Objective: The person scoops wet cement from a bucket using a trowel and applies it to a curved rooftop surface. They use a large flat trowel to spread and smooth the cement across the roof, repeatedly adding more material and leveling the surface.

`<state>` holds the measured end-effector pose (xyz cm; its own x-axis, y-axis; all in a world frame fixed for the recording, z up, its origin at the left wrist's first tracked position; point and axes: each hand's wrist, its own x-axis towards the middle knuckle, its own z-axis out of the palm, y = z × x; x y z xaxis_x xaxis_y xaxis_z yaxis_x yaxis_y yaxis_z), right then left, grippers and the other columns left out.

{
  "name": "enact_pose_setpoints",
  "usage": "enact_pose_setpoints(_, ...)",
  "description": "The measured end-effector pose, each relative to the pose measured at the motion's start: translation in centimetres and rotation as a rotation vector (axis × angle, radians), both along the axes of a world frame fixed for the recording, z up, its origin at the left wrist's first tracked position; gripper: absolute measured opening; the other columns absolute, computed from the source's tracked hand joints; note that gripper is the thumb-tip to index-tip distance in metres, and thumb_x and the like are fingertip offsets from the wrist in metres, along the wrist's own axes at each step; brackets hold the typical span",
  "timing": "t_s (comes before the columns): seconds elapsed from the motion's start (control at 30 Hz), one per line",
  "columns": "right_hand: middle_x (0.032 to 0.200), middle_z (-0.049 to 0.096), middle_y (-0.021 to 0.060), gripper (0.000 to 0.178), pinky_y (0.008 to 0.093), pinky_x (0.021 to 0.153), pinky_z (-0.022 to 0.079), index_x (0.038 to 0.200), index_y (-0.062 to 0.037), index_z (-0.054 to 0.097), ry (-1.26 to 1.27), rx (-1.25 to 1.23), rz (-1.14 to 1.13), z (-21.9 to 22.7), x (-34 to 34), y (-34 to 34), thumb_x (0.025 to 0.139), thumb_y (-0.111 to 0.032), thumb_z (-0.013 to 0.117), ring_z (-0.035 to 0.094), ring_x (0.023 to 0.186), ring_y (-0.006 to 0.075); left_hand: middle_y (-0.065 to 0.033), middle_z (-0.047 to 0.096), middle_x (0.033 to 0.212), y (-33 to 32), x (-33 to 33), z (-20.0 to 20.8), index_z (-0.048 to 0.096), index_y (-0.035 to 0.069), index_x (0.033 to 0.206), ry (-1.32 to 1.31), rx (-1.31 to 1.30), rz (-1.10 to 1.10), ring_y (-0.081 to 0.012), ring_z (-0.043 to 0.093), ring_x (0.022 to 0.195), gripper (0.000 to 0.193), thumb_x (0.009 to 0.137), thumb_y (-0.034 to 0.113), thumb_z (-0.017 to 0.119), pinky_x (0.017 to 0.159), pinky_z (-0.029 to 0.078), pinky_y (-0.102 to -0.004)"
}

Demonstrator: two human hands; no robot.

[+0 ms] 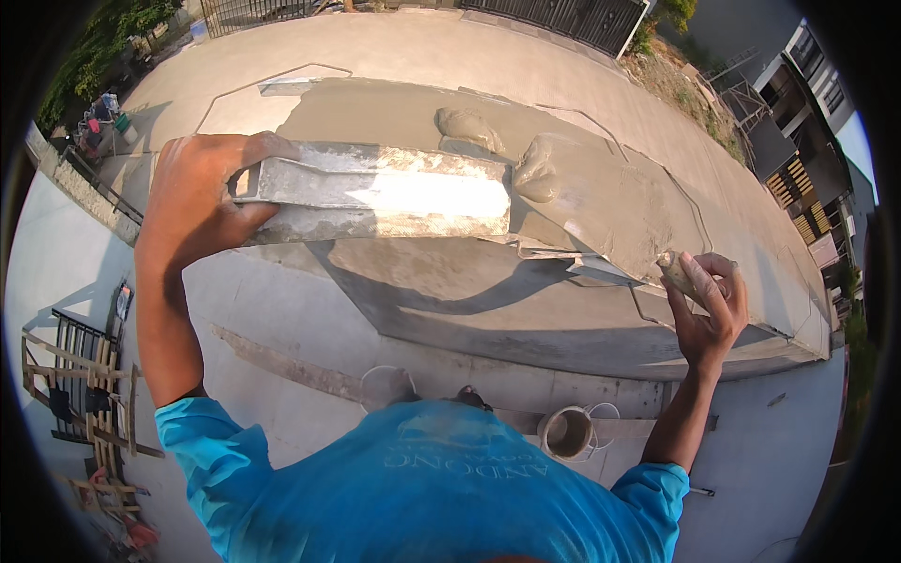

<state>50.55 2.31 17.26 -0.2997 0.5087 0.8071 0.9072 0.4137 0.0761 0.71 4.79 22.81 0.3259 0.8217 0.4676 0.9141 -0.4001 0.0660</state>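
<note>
My left hand [202, 192] is closed around the left end of a long, mortar-stained metal float [394, 192] with a raised lengthwise channel. The float lies across the near side of a layer of wet grey mortar [375, 108]. Two thicker mortar lumps [537, 174] sit by its right end and far edge. To the right, my right hand [711, 300] grips a stubby mortar-smeared handle [678, 274]; whatever it belongs to is hidden. Thin metal strips [563, 251] run along the near edge of the mortar, beside a bent metal rod [646, 305].
Below the ledge's plastered face [450, 281] stand a bucket [568, 433] with grey contents and a pale bucket [383, 385], both close to my body. More bent rods [699, 202] rest around the mortar. Wooden frames [94, 385] stand at the left; a dark gate [563, 23] lies far back.
</note>
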Motion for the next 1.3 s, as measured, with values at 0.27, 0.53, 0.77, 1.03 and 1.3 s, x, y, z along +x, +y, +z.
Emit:
enact_pose_setpoints(0.27, 0.097, 0.068, -0.002, 0.053, 0.0327, 0.069, 0.049, 0.107, -0.0255, 0.078, -0.039, -0.028, 0.056, 0.0, -1.2, 0.7, 0.058, -0.008, 0.089, 0.062, 0.08, 0.0186, -0.0091, 0.072, 0.082, 1.5, 2.5, 0.7, 0.071, 0.013, 0.097, 0.163, 0.219, -0.203, -0.0341, 0.068, 0.077, 0.04, 0.059, 0.018, 0.083, 0.069, 0.05, -0.0414)
enact_pose_setpoints(0.53, 0.095, 0.068, -0.0017, 0.053, 0.0319, 0.067, 0.047, 0.108, -0.0252, 0.078, -0.02, -0.035, 0.122, 0.6, -4.6, 1.4, 0.059, -0.007, 0.088, 0.062, 0.079, 0.0179, -0.0043, 0.056, 0.068, 1.7, 6.0, -0.2, 0.057, 0.013, 0.077, 0.09, 0.286, -0.338, -0.0288, 0.056, 0.062, 0.037, 0.052, 0.012, 0.085, 0.058, 0.043, -0.0396)
enact_pose_setpoints(0.77, 0.093, 0.065, 0.0061, 0.045, 0.0327, 0.072, 0.049, 0.114, -0.0121, 0.075, 0.203, -0.269, 0.198, 1.8, -5.4, 1.7, 0.07, -0.008, 0.085, 0.062, 0.081, 0.0232, -0.0038, 0.065, 0.074, -1.1, 5.6, -2.9, 0.062, 0.013, 0.076, 0.099, 0.171, -0.424, -0.0267, 0.056, 0.058, 0.034, 0.046, 0.015, 0.078, 0.053, 0.041, -0.0365)
enact_pose_setpoints(1.03, 0.084, 0.055, -0.0004, 0.044, 0.0247, 0.062, 0.042, 0.126, -0.0023, 0.061, 0.407, -1.022, 0.162, 5.0, -3.6, 4.0, 0.1, -0.038, 0.063, 0.05, 0.072, 0.0075, -0.0088, 0.069, 0.075, -5.2, -0.2, -10.6, 0.066, 0.008, 0.081, -0.357, -0.045, -0.181, -0.027, 0.066, 0.063, 0.034, 0.052, 0.009, 0.085, 0.06, 0.05, -0.0315)
enact_pose_setpoints(1.3, 0.073, 0.052, 0.0, 0.039, 0.0235, 0.042, 0.039, 0.123, -0.0056, 0.058, 0.457, -1.272, 0.086, 5.9, -7.7, 6.9, 0.105, -0.04, 0.053, 0.048, 0.047, 0.0067, -0.0086, 0.07, 0.077, -7.5, -3.0, -17.5, 0.064, 0.003, 0.086, -0.699, -0.231, 0.055, -0.0166, 0.068, 0.068, 0.025, 0.066, 0.002, 0.079, 0.066, 0.051, -0.0269)
